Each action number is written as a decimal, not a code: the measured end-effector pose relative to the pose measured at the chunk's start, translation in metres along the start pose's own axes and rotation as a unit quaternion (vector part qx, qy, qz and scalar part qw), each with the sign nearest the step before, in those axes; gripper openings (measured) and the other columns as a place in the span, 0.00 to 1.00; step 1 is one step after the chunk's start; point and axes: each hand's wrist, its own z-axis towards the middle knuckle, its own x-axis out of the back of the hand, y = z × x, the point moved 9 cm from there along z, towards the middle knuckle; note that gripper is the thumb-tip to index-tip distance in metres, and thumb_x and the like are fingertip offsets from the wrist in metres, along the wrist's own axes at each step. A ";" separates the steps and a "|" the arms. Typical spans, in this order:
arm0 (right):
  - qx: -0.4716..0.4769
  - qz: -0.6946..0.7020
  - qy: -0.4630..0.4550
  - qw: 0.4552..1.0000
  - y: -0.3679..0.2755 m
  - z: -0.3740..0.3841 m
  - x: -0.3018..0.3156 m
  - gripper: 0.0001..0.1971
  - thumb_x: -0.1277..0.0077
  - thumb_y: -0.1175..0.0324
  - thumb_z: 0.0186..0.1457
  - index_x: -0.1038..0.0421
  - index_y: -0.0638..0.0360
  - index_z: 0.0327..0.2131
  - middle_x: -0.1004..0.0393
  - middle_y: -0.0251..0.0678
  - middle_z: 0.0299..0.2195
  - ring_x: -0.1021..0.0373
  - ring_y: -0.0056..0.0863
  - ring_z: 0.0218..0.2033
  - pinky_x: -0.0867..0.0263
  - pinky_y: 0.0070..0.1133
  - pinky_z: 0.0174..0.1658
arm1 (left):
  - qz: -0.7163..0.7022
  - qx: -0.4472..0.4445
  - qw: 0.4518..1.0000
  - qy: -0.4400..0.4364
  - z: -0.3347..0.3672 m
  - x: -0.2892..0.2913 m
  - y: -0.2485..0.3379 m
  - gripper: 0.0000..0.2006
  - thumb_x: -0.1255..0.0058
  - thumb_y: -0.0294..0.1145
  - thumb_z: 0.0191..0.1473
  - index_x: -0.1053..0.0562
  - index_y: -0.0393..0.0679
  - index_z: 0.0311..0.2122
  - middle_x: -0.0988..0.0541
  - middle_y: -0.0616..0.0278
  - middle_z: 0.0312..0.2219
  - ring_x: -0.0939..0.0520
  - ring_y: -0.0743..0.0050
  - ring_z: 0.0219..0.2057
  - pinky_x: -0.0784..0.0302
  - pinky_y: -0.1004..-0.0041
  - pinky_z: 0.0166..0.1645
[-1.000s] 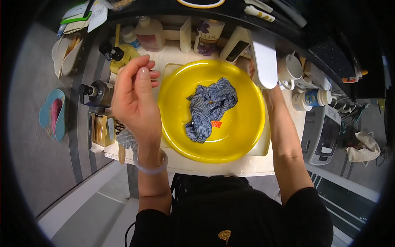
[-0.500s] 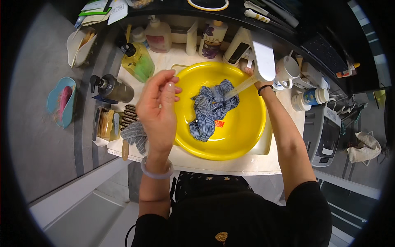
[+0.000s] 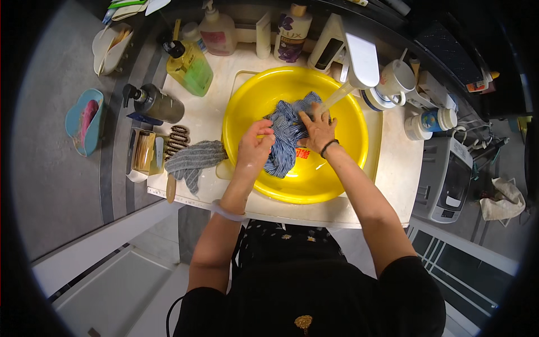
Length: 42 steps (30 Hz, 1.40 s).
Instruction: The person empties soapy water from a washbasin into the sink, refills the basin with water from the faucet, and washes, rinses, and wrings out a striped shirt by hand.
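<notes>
A blue-and-white striped cloth (image 3: pixel 284 135) lies bunched up in a yellow basin (image 3: pixel 240 106). My right hand (image 3: pixel 320 133) is open over the cloth's right side, fingers spread and touching it. Just left of the cloth, my left hand (image 3: pixel 254 150) hovers inside the basin, its fingers loosely curled and somewhat apart, with nothing visible in them. From the white faucet (image 3: pixel 362 59) a stream of water (image 3: pixel 338 96) runs down beside my right fingers. Part of the cloth is hidden under my right hand.
Pump bottles (image 3: pixel 191 67) and a lotion bottle (image 3: pixel 292 35) line the back. A grey knit cloth (image 3: pixel 196 160) lies left of the basin, beside a brown coiled item (image 3: pixel 178 137). A white mug (image 3: pixel 396 77) and a white jar (image 3: pixel 439 119) stand on the right.
My right hand has come from behind the faucet into the basin, onto the cloth. My left hand has moved right and down, from the basin's left rim to beside the cloth.
</notes>
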 end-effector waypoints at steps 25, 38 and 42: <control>0.034 -0.116 0.364 0.924 0.116 0.073 0.111 0.31 0.42 0.61 0.39 0.37 0.58 0.49 0.33 0.49 0.46 0.37 0.47 0.49 0.41 0.37 0.51 | 0.275 -0.125 0.952 -0.047 0.001 -0.017 -0.010 0.23 0.48 0.28 0.45 0.34 0.36 0.48 0.33 0.47 0.48 0.32 0.50 0.50 0.38 0.66 0.54; 0.051 -0.125 0.509 0.850 0.135 0.134 0.075 0.36 0.41 0.60 0.36 0.41 0.54 0.53 0.38 0.49 0.51 0.41 0.50 0.52 0.46 0.39 0.55 | 0.267 -0.153 0.951 -0.030 -0.001 -0.020 -0.009 0.17 0.50 0.28 0.47 0.31 0.35 0.44 0.31 0.45 0.46 0.30 0.47 0.49 0.36 0.65 0.53; 0.064 -0.138 0.449 0.881 0.150 0.126 0.089 0.36 0.41 0.59 0.36 0.41 0.54 0.53 0.38 0.49 0.51 0.42 0.50 0.52 0.46 0.39 0.55 | 0.273 -0.145 0.951 -0.024 0.000 -0.017 -0.013 0.17 0.50 0.28 0.47 0.31 0.35 0.44 0.30 0.44 0.46 0.30 0.46 0.48 0.36 0.65 0.53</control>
